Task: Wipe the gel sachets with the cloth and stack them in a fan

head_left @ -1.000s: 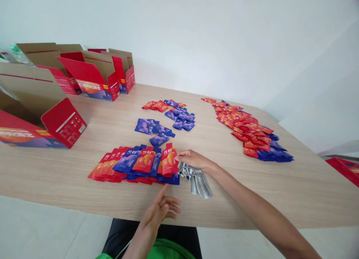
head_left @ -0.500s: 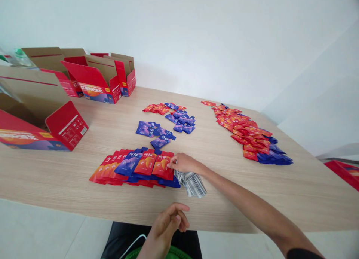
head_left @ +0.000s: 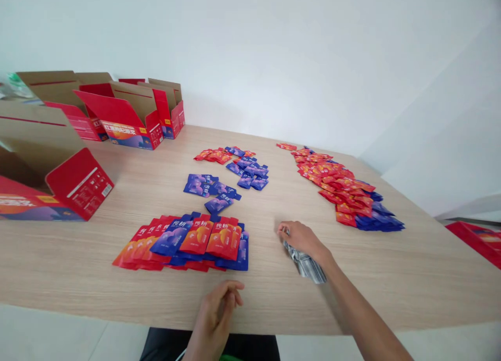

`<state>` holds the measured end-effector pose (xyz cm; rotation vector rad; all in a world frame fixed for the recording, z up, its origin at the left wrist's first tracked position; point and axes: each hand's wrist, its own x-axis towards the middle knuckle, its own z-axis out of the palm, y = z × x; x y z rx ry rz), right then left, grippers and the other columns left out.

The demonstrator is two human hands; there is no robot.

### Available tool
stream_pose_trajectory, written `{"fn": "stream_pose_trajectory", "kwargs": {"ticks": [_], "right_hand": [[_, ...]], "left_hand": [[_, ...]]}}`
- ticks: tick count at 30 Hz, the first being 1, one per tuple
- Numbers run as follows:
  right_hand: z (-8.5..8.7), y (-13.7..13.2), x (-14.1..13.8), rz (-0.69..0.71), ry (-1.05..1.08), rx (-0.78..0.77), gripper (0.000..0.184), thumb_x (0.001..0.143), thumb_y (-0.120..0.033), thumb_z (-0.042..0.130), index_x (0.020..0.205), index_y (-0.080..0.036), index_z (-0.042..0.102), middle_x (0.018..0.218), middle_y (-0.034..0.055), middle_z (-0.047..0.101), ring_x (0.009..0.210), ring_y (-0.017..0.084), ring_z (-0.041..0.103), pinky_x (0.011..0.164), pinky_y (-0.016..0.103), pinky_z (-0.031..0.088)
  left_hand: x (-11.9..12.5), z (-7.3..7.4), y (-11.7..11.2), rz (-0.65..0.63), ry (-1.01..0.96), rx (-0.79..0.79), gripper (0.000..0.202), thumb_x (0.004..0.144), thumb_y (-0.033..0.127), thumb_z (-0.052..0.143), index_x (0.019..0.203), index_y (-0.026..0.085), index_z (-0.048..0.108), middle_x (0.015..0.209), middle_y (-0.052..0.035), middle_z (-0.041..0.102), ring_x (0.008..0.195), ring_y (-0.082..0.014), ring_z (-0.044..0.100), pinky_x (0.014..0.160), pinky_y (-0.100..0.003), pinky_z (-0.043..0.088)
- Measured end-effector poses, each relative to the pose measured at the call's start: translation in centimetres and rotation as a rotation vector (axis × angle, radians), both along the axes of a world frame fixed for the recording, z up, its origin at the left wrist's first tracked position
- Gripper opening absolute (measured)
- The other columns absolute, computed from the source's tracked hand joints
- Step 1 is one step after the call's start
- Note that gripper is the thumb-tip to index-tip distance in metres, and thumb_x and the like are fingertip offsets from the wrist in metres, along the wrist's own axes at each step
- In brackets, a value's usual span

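My right hand (head_left: 299, 237) is closed over a crumpled grey-and-white striped cloth (head_left: 311, 267), which hangs from under the palm toward the near edge. It is to the right of the near pile of pouches, apart from it. In that pile, red pouches (head_left: 198, 233) and blue pouches (head_left: 173, 237) overlap, printed sides up. My left hand (head_left: 214, 311) hovers at the table's front edge, just below the pile. Its fingers are loosely bent with the thumb apart, and I see nothing in it.
Open red cartons (head_left: 127, 118) stand at the back left, with a larger open carton (head_left: 78, 189) nearer. Loose blue pouches (head_left: 219, 202) lie mid-table. A long heap of red and blue pouches (head_left: 332, 176) lies on the right. A red box (head_left: 477, 241) shows at the right edge.
My right hand has moved right, off the near pile, carrying the striped cloth with it. My left hand stays near the front edge. The view has shifted slightly.
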<state>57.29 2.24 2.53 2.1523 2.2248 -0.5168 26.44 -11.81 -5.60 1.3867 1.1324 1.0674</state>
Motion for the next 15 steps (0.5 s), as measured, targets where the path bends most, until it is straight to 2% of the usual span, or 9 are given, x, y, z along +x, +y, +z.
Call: {"fn": "stream_pose_trajectory", "kwargs": {"ticks": [4, 7, 9, 11, 13, 15], "right_hand": [[0.0, 3.4, 0.3, -0.007, -0.070, 0.094, 0.024, 0.104, -0.022, 0.058, 0.105, -0.026, 0.082, 0.107, 0.0054, 0.084, 0.101, 0.022, 0.076, 0.078, 0.026, 0.049], [0.7, 8.1, -2.1, 0.057, -0.088, 0.167, 0.027, 0.109, -0.020, 0.054, 0.112, -0.025, 0.081, 0.129, 0.0066, 0.080, 0.122, 0.022, 0.072, 0.091, 0.025, 0.052], [1.1, 11.6, -4.3, 0.100, -0.098, 0.197, 0.025, 0.111, -0.023, 0.055, 0.118, -0.024, 0.079, 0.139, 0.0075, 0.075, 0.129, 0.022, 0.069, 0.099, 0.029, 0.054], [1.3, 14.9, -6.5, 0.110, -0.123, 0.212, 0.021, 0.111, -0.031, 0.063, 0.124, -0.020, 0.075, 0.142, 0.0099, 0.071, 0.127, 0.025, 0.069, 0.104, 0.041, 0.057], [1.3, 17.6, -8.2, 0.097, -0.159, 0.215, 0.030, 0.108, -0.037, 0.070, 0.132, -0.019, 0.071, 0.143, 0.0113, 0.069, 0.124, 0.027, 0.070, 0.105, 0.049, 0.060], [1.1, 19.5, -9.2, 0.089, -0.194, 0.197, 0.035, 0.107, -0.038, 0.072, 0.136, -0.019, 0.069, 0.143, 0.0113, 0.068, 0.123, 0.028, 0.071, 0.104, 0.051, 0.061]], "left_hand": [[-0.9, -1.4, 0.7, -0.071, 0.112, 0.212, 0.035, 0.114, 0.037, 0.045, 0.096, 0.024, 0.073, 0.077, -0.0023, 0.069, 0.066, -0.0174, 0.064, 0.063, -0.025, 0.048], [-1.3, -2.9, 1.1, -0.123, 0.182, 0.464, 0.036, 0.111, 0.022, 0.038, 0.088, 0.024, 0.065, 0.073, -0.0026, 0.066, 0.062, -0.0163, 0.062, 0.060, -0.024, 0.046], [-1.3, -3.7, 1.2, -0.171, 0.213, 0.597, 0.033, 0.107, 0.015, 0.038, 0.086, 0.024, 0.063, 0.069, -0.0021, 0.065, 0.060, -0.0166, 0.062, 0.058, -0.024, 0.045], [-1.5, -4.1, 1.2, -0.228, 0.262, 0.623, 0.029, 0.100, 0.009, 0.043, 0.088, 0.024, 0.063, 0.070, -0.0027, 0.067, 0.061, -0.0177, 0.064, 0.059, -0.024, 0.046], [-1.8, -4.3, 1.2, -0.271, 0.307, 0.581, 0.031, 0.094, 0.002, 0.045, 0.092, 0.025, 0.066, 0.073, -0.0039, 0.070, 0.064, -0.0186, 0.067, 0.060, -0.024, 0.047], [-2.1, -4.4, 1.1, -0.279, 0.326, 0.538, 0.035, 0.090, -0.001, 0.046, 0.094, 0.025, 0.069, 0.075, -0.0050, 0.071, 0.065, -0.0191, 0.068, 0.062, -0.024, 0.048]]}}
